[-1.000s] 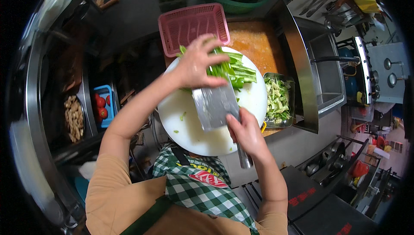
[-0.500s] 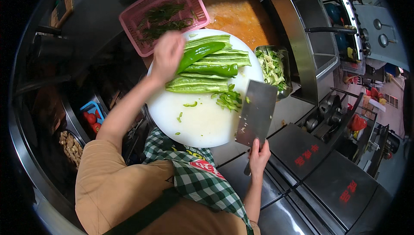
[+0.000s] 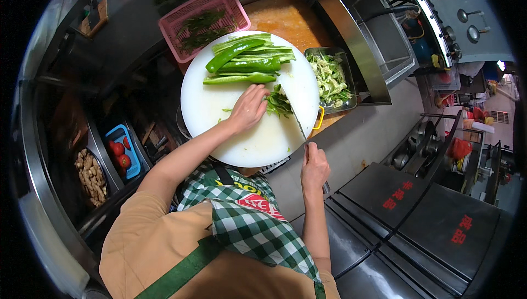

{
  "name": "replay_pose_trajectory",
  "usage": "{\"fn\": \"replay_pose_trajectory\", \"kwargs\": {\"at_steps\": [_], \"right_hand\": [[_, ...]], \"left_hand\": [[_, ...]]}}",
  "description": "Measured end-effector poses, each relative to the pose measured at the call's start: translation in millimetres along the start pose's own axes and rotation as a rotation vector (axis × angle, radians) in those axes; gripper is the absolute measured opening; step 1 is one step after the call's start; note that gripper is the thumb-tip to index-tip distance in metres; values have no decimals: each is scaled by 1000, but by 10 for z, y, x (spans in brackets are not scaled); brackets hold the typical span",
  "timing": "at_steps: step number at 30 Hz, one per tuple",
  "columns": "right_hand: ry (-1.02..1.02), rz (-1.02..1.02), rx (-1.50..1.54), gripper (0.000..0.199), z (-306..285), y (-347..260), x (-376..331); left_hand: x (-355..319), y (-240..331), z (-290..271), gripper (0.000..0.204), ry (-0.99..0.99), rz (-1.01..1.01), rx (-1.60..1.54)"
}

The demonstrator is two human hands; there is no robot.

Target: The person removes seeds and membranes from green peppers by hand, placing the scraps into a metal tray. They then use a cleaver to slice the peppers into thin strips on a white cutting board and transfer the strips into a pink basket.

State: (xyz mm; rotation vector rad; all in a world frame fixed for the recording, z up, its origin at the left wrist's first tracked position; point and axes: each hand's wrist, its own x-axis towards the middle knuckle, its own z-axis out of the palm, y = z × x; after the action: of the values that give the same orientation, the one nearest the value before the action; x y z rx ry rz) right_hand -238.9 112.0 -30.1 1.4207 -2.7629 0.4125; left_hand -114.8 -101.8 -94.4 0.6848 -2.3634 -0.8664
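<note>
A round white cutting board [image 3: 208, 107] carries several long green peppers [image 3: 247, 63] at its far side. A small pile of cut green pieces [image 3: 280, 104] lies near the middle right. My left hand [image 3: 248, 108] presses on the board beside that pile, fingers touching it. My right hand [image 3: 314, 168] grips the handle of a cleaver [image 3: 295, 119], whose blade stands edge-on against the pile on the board.
A pink basket [image 3: 178, 22] with green scraps sits behind the board. A metal tray [image 3: 351, 101] of chopped greens stands to the right. Bins of tomatoes [image 3: 119, 153] and ginger [image 3: 90, 175] lie at the left. A steel counter [image 3: 428, 233] and sink [image 3: 384, 41] are right.
My left hand has left the whole peppers and come down onto the cut pile. The cleaver has moved from off the board's right edge to stand edge-on against the pile.
</note>
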Motion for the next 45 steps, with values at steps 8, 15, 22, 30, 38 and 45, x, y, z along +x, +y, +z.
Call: {"fn": "replay_pose_trajectory", "kwargs": {"at_steps": [8, 15, 22, 30, 38, 45], "right_hand": [[-1, -4, 30, 13, -66, -35, -191], [-10, 154, 536, 19, 81, 102, -436], [-381, 738, 1136, 21, 283, 438, -801], [-448, 646, 1027, 26, 428, 165, -972], [-462, 568, 960, 24, 388, -403, -836], [-377, 447, 1052, 20, 10, -827, -349]], "left_hand": [[-81, -47, 74, 44, -182, 19, -78], [-1132, 100, -446, 76, 79, -167, 434], [-611, 68, -119, 81, -36, -66, 316], [-539, 154, -24, 78, -152, 167, -30], [-654, 509, 227, 74, 97, -88, -8], [-83, 551, -398, 52, 189, 44, 36]]}}
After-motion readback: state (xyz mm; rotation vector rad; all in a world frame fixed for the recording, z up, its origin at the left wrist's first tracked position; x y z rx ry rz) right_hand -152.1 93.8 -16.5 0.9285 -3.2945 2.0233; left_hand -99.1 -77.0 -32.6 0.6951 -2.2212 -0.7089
